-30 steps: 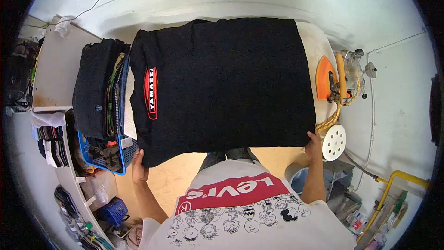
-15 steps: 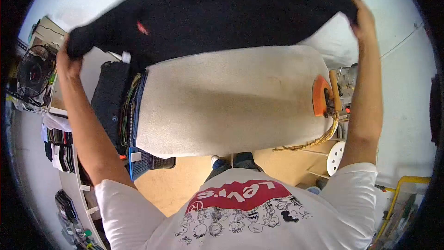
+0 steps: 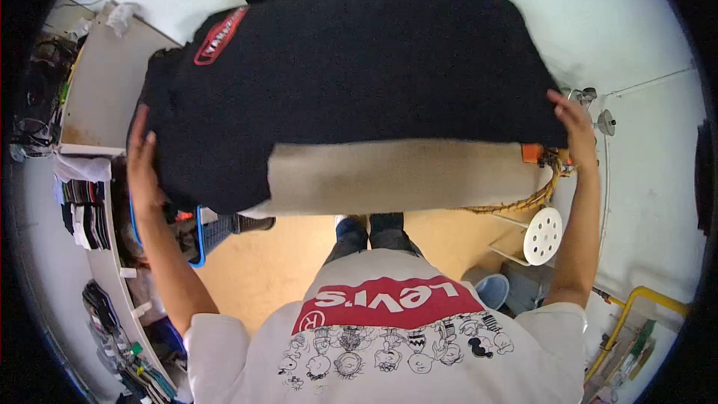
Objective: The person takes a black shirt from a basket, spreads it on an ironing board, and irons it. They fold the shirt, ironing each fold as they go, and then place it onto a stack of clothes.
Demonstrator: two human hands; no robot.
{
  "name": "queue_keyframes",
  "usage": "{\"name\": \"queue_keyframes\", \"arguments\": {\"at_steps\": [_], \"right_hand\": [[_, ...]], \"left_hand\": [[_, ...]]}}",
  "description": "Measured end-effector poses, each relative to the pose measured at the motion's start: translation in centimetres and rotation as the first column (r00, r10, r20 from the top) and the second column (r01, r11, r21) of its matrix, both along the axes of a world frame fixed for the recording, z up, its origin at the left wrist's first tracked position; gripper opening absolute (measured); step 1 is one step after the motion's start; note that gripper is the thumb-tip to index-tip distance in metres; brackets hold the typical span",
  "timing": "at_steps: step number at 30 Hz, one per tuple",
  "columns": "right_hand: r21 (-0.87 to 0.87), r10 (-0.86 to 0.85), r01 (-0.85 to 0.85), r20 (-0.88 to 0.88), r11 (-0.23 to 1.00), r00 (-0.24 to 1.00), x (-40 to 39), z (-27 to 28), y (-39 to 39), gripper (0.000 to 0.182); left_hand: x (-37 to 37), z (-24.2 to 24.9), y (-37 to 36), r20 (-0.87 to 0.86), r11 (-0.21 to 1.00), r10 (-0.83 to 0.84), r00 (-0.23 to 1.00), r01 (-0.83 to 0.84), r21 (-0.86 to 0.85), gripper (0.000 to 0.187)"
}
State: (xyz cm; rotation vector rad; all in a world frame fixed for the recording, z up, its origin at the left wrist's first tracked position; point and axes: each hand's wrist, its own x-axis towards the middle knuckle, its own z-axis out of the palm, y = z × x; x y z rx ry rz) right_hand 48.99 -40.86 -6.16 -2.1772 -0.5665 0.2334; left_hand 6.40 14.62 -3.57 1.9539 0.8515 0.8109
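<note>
A black T-shirt (image 3: pixel 359 67) with a red badge print lies spread over the pale ironing board (image 3: pixel 396 176), covering most of its far part. My left hand (image 3: pixel 142 168) rests at the shirt's left edge by the sleeve, fingers stretched out and thumb apart. At the hem on the right, my right hand (image 3: pixel 574 127) touches the cloth with its fingers extended. Close to that hand, an orange iron (image 3: pixel 532 153) is partly hidden under the shirt, and its braided yellow cord (image 3: pixel 523 203) runs along the board's near right edge.
A blue-rimmed basket (image 3: pixel 200 236) stands below the board's left end. Shelves with folded clothes (image 3: pixel 86 217) line the left wall. To the right are a white round stool (image 3: pixel 543 236), a bucket (image 3: pixel 492 290) and a yellow pipe (image 3: pixel 636 307).
The black T-shirt, held stretched above the board's far side before, has come down toward me onto the board. Both hands have lowered, and their fingers have opened out.
</note>
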Motion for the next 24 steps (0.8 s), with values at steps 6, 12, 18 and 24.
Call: {"name": "queue_keyframes", "arguments": {"at_steps": [6, 12, 18, 24], "right_hand": [[-0.271, 0.053, -0.055, -0.016, 0.961, 0.998, -5.1, -11.9, -5.2, 0.027], [-0.271, 0.053, -0.003, 0.178, 0.963, 0.983, -7.9, -16.9, -5.0, 0.029], [-0.512, 0.229, 0.147, 0.6, 0.847, 0.766, -4.8, -13.8, -6.7, 0.038], [-0.03, -0.195, 0.199, 0.095, 0.98, 0.976, 7.2, -12.4, -10.4, 0.036]], "left_hand": [[-9.2, -16.2, -2.6, -0.205, 0.899, -0.106, 0.973, 0.005, -0.438, 0.029], [-8.8, -20.2, -6.1, -0.295, 0.961, 0.022, 0.955, -0.101, -0.259, 0.027], [-5.1, -18.4, -12.4, -0.397, 0.779, 0.371, 0.84, -0.049, 0.625, 0.04], [-0.3, -18.8, -21.4, -0.531, 0.919, -0.015, 0.847, 0.221, 0.326, 0.035]]}}
